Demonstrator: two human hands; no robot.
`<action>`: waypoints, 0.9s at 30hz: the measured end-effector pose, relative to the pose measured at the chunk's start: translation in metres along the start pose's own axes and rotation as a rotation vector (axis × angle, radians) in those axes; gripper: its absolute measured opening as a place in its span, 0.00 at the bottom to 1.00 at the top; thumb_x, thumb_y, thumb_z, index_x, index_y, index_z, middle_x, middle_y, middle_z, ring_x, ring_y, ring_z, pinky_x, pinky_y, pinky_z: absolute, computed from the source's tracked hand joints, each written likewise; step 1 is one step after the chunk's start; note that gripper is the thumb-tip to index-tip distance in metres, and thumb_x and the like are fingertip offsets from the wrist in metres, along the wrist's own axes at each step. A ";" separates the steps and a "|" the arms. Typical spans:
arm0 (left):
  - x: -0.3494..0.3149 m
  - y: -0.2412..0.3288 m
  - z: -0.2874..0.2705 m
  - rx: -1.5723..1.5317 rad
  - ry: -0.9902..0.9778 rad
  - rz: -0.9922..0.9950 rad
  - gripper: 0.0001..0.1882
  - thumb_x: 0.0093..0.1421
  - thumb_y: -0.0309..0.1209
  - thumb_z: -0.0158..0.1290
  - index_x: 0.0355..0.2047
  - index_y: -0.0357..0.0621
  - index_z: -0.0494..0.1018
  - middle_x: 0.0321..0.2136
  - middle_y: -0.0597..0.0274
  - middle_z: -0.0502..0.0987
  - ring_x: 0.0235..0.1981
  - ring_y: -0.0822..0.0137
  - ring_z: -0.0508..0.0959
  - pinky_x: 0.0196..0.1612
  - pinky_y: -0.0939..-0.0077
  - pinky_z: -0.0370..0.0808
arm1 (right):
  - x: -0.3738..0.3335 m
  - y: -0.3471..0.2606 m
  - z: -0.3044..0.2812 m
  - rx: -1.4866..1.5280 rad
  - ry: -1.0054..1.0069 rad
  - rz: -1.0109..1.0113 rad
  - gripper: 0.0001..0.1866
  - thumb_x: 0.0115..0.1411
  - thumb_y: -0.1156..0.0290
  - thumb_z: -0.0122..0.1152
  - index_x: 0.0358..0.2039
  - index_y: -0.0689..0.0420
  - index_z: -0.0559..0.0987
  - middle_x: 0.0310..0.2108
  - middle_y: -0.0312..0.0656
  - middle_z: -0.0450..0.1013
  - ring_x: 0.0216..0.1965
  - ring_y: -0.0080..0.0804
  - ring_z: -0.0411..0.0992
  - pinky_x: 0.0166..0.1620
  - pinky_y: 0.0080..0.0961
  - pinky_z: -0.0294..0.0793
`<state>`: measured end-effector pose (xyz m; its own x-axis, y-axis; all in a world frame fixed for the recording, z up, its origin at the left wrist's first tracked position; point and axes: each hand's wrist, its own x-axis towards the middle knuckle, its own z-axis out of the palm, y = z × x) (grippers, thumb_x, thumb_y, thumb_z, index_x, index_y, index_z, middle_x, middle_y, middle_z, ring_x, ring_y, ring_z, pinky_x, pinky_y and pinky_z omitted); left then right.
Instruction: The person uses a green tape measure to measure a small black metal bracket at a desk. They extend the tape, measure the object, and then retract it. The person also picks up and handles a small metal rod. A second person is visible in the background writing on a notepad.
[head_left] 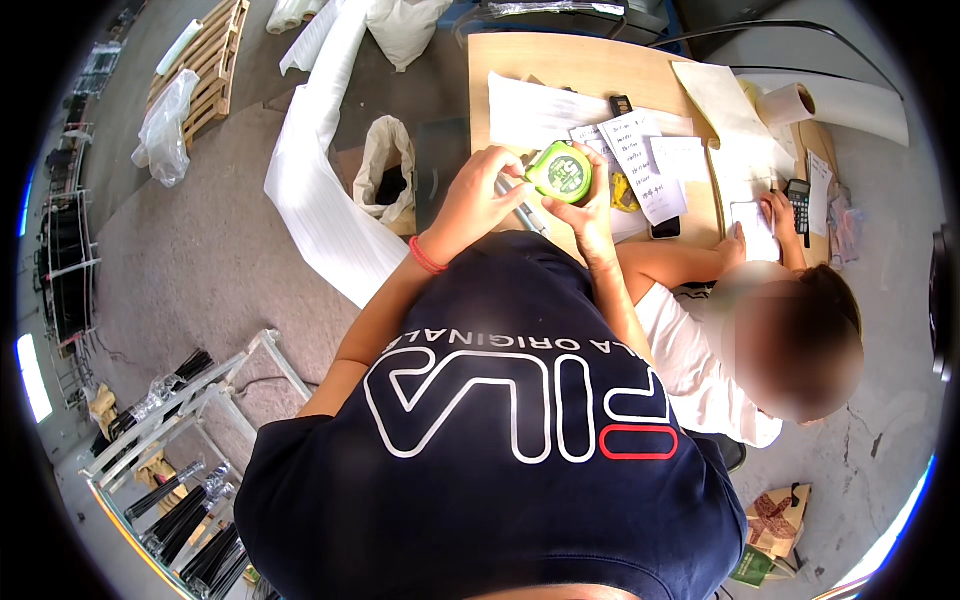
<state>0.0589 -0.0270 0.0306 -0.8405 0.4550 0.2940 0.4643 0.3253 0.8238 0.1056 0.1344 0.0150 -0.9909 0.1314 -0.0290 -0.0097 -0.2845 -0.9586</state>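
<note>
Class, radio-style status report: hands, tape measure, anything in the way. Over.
Right hand holding green tape measure. Left hand close beside it. Papers on desk; none covering the tape measure.

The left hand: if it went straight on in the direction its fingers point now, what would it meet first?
From the left hand, the first thing in line appears to be the green tape measure, held in the right hand. Depth is unclear, so they may already touch.
</note>
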 end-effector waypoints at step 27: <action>-0.007 -0.008 0.004 -0.078 -0.065 -0.082 0.09 0.48 0.28 0.54 0.28 0.40 0.65 0.25 0.59 0.70 0.29 0.63 0.72 0.34 0.73 0.68 | 0.006 0.015 -0.013 0.035 0.135 -0.019 0.38 0.37 0.83 0.62 0.51 0.59 0.58 0.44 0.41 0.62 0.46 0.28 0.63 0.50 0.23 0.62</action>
<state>0.0620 -0.0289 0.0198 -0.8540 0.4828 0.1939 0.3690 0.2994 0.8799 0.1009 0.1430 -0.0031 -0.9633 0.2634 -0.0511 -0.0353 -0.3131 -0.9491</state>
